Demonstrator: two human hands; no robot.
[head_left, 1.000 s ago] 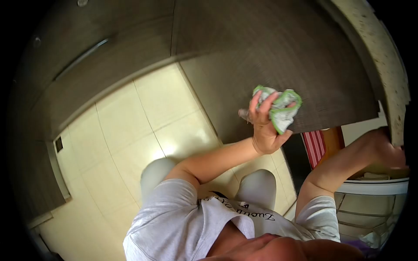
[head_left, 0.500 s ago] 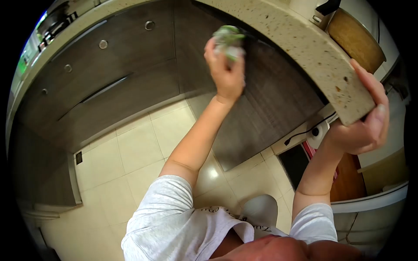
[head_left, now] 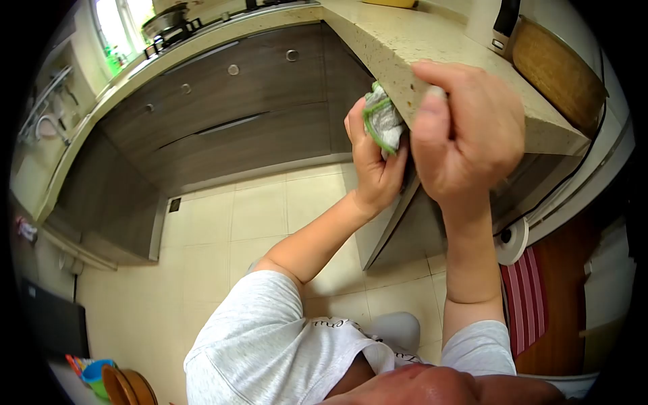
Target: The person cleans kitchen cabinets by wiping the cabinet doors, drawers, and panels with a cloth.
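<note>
The left hand is clenching a crumpled grey cloth with green edging, pressing it against the speckled stone edge of the table. The right hand is gripping that rounded edge just beside the cloth.
</note>
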